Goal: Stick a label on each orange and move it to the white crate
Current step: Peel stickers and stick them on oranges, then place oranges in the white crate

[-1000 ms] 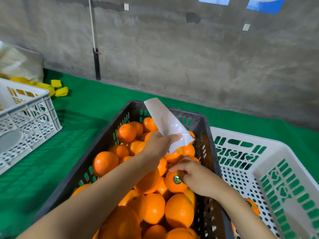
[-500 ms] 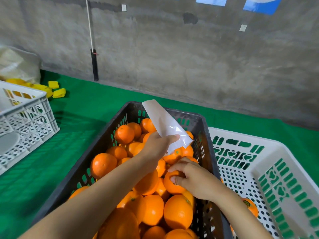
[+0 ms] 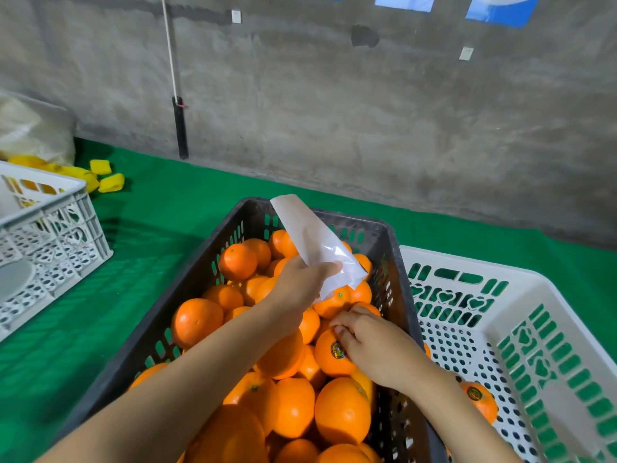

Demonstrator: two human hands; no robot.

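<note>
Nearest me, among the fruit heaped in the dark crate [image 3: 200, 285], my right hand [image 3: 374, 345] lies on an orange [image 3: 329, 362]. My fingers curl over its top and right side, so I have hold of it. Its round label [image 3: 338, 349] shows just beside my fingertips. A little further in, my left hand [image 3: 300, 282] pinches a white backing strip [image 3: 314, 242] between thumb and curled fingers, and the strip slants up and away over the pile. Just beside the dark crate on the right stands the white crate [image 3: 467, 262], with a second orange [image 3: 480, 401], also labelled, lying on its floor. Both crates sit on a green cloth [image 3: 167, 208]. Far left are another pale crate [image 3: 50, 228] and some yellow pieces [image 3: 107, 177], with the concrete wall [image 3: 334, 111] behind.
</note>
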